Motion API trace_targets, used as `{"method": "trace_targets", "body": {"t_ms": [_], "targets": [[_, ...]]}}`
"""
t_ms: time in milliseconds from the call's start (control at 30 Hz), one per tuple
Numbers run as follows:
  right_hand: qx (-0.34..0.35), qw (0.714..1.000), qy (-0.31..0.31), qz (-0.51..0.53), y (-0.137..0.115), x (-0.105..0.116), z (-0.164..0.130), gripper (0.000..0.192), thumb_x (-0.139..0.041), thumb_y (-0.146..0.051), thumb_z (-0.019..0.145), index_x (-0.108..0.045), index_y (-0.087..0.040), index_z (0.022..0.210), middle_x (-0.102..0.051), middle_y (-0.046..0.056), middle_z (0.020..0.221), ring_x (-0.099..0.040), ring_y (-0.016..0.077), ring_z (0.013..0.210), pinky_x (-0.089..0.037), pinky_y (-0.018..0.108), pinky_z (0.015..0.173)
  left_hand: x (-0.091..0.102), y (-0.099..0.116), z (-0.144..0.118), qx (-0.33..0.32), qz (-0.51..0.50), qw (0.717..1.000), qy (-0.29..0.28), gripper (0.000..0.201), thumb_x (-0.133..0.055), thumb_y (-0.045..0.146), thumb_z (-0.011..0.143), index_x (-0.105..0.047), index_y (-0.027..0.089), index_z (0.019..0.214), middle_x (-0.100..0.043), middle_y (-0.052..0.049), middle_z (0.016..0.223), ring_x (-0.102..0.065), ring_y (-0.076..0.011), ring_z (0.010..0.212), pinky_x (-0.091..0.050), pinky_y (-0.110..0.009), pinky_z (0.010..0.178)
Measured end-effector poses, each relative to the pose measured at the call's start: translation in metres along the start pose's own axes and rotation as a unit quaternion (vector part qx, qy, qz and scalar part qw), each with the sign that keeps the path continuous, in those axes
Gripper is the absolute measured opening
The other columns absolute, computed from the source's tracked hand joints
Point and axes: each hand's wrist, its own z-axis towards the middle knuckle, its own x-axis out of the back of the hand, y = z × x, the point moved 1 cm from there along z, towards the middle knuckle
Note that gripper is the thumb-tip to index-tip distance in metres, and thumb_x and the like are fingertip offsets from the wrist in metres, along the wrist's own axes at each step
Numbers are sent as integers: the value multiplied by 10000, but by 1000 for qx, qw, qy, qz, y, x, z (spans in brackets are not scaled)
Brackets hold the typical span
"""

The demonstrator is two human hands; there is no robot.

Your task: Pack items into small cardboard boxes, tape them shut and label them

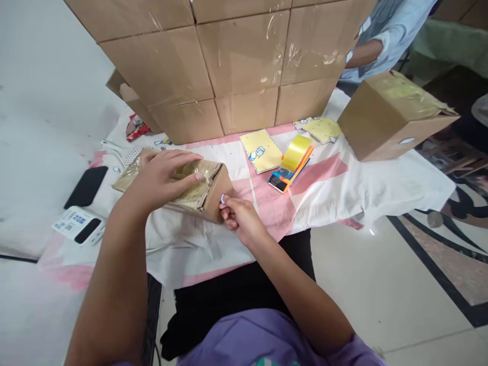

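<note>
In front of me on the table lies a cardboard box (218,189) with shiny, wrinkled clear tape along its top. My left hand (165,175) rests on that taped top, its fingers spread and pressing down. At the box's right end, my right hand (239,216) pinches a small white sticker (223,199) with a blue edge between thumb and forefinger. The sticker is against or very near the box's end face; I cannot tell whether it is stuck there. The other fingers of my right hand are curled.
Behind stands a stack of taped cartons (244,56). Right of my hands lie a yellow tape dispenser (296,153) and yellow sticker sheets (261,149). Another carton (371,119) sits at the right, near a person's arm (366,53). A black phone (86,187) and a white payment device (79,224) are left.
</note>
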Motion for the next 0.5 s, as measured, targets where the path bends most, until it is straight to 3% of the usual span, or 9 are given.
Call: {"method": "trace_targets", "body": {"t_ms": [67,133,233,300,333,400,433,467,500], "targets": [[-4,1000,15,-26,1,-4,1,393,-694,-419,883,-571,-166,608,-433,-71,415,-212,30,353,-103,214,401,0,0,0,-2,4,1000,5,404,-512,570,957,-657,316,1235,-679,-24,1355,-573,-284,1301,-270,-488,1135],[-41,998,-13,-49,7,-6,-3,574,-581,-549,960,-480,-184,529,-290,-90,350,-161,37,337,-90,202,396,0,1,0,-4,7,1000,1,402,-513,574,964,-653,310,1233,-676,-27,1357,-571,-274,1302,-273,-481,1135],[-153,978,-127,-61,26,-5,-23,714,-399,-708,985,-408,-210,473,-185,-88,336,-143,62,321,-128,210,372,4,2,-1,-8,7,1000,-22,418,-516,565,977,-648,265,1236,-677,-33,1346,-569,-256,1295,-279,-466,1145],[-187,955,-200,-110,41,1,-41,675,-460,-697,959,-449,-215,487,-219,-83,351,-161,73,338,-162,229,373,7,3,-2,-9,9,999,-36,428,-502,549,992,-642,241,1252,-668,-38,1361,-560,-245,1305,-283,-456,1156],[-160,952,-207,-157,47,7,-48,627,-533,-671,931,-469,-215,506,-262,-76,369,-200,79,357,-197,238,385,9,2,-2,-9,12,999,-40,430,-495,540,999,-640,234,1264,-660,-42,1374,-553,-242,1315,-284,-455,1162],[7,953,-125,-275,51,19,-54,452,-708,-597,818,-543,-220,631,-464,-31,501,-412,128,467,-356,278,452,10,0,-2,-11,17,999,-39,427,-494,525,1003,-644,230,1273,-653,-49,1394,-545,-241,1334,-288,-458,1174],[122,935,-54,-328,50,23,-53,381,-776,-567,747,-600,-229,762,-605,17,676,-561,192,625,-471,337,545,10,-2,-3,-15,17,999,-35,423,-503,519,999,-650,230,1269,-655,-52,1397,-547,-242,1336,-296,-460,1178],[230,900,7,-369,46,26,-50,445,-823,-555,682,-630,-250,941,-684,65,928,-643,278,870,-549,425,694,10,-3,-3,-20,14,999,-31,418,-517,516,991,-658,232,1262,-662,-54,1392,-555,-243,1332,-312,-462,1177],[314,858,43,-405,41,25,-44,638,-852,-561,630,-601,-281,1145,-659,99,1201,-606,361,1134,-554,519,862,9,-5,-4,-26,9,999,-27,414,-534,514,980,-665,235,1257,-670,-55,1386,-565,-247,1325,-330,-465,1174]]}}
